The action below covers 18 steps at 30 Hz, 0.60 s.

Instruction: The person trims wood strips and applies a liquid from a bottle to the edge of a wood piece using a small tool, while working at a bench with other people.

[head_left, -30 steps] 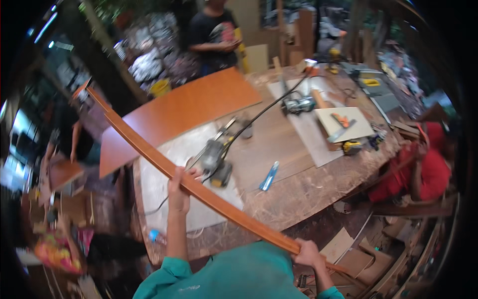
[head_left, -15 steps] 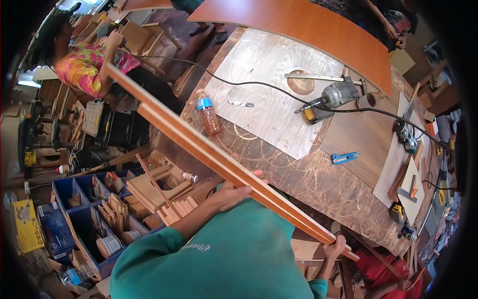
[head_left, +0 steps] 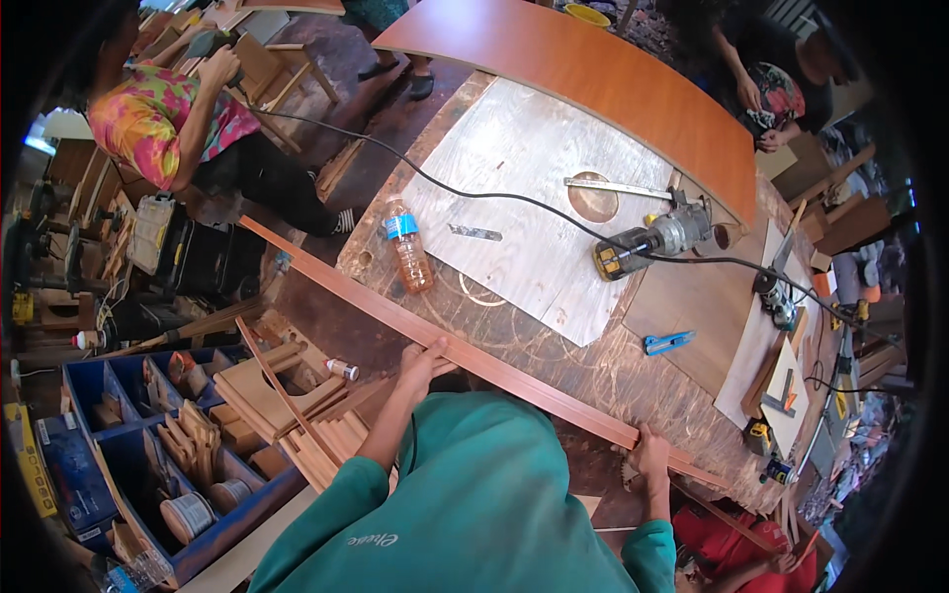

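Both my hands grip a long bundle of thin reddish-brown wooden strips (head_left: 539, 389), which slants from the far left down to the near right along the table's near edge. Around its middle my left hand (head_left: 419, 366) is closed, thumb on top. Closer to the right end, my right hand (head_left: 649, 455) wraps around the strips, its fingertips partly hidden. The broad brown faces are turned up, and the far end reaches past the table's left corner. Beyond the strips, a blue utility knife (head_left: 669, 343) and a plastic bottle (head_left: 407, 252) of brownish liquid lie on the worn table (head_left: 514, 321).
A corded power tool (head_left: 643, 245) rests on a pale board (head_left: 494, 138), its cable crossing the table. A large orange-brown panel (head_left: 583, 74) covers the far side. Blue divided bins (head_left: 119, 435) hold wood pieces at left. People stand at left, far right and near right.
The strips have rolled from their pale edges to their brown faces and come lower, more level, against the table edge. My left hand has shifted left and up along them.
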### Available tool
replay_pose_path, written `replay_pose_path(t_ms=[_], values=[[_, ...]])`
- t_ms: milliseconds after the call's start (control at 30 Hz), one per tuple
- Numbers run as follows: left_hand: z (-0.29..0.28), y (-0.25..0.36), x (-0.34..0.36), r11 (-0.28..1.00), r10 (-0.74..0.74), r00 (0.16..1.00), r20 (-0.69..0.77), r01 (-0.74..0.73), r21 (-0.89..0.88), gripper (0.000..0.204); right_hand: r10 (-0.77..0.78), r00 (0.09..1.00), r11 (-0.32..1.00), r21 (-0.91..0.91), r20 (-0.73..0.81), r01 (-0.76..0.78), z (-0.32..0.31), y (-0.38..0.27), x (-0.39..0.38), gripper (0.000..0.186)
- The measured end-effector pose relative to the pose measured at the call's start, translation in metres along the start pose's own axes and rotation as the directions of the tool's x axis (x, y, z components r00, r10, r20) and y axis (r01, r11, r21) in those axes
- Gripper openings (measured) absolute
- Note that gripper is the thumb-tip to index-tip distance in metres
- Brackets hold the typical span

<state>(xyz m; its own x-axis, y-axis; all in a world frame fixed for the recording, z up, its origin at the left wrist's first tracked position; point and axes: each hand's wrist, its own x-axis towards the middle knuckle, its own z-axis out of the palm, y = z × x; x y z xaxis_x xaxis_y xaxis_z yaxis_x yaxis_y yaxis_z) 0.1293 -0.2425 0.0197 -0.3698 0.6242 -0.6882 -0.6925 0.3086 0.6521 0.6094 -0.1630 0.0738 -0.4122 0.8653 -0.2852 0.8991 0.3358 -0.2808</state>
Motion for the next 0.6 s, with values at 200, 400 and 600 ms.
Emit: replay_pose_path(t_ms=[200, 400, 600], values=[[-0.006, 0.055, 0.011, 0.893, -0.117, 0.983, 0.139, 0.043, 0.448, 0.054, 0.065, 0.995, 0.998, -0.018, -0.072, -0.067, 0.005, -0.016, 0.016, 0.084], [-0.001, 0.060, 0.037, 0.857, -0.099, 0.992, 0.075, 0.047, 0.513, 0.048, 0.164, 0.980, 0.977, -0.119, -0.116, -0.177, -0.008, -0.049, 0.028, 0.091], [-0.002, 0.050, 0.041, 0.953, -0.048, 0.999, -0.025, 0.054, 0.299, 0.038, 0.224, 0.949, 0.972, -0.019, -0.222, -0.234, 0.018, -0.065, 0.025, 0.077]])
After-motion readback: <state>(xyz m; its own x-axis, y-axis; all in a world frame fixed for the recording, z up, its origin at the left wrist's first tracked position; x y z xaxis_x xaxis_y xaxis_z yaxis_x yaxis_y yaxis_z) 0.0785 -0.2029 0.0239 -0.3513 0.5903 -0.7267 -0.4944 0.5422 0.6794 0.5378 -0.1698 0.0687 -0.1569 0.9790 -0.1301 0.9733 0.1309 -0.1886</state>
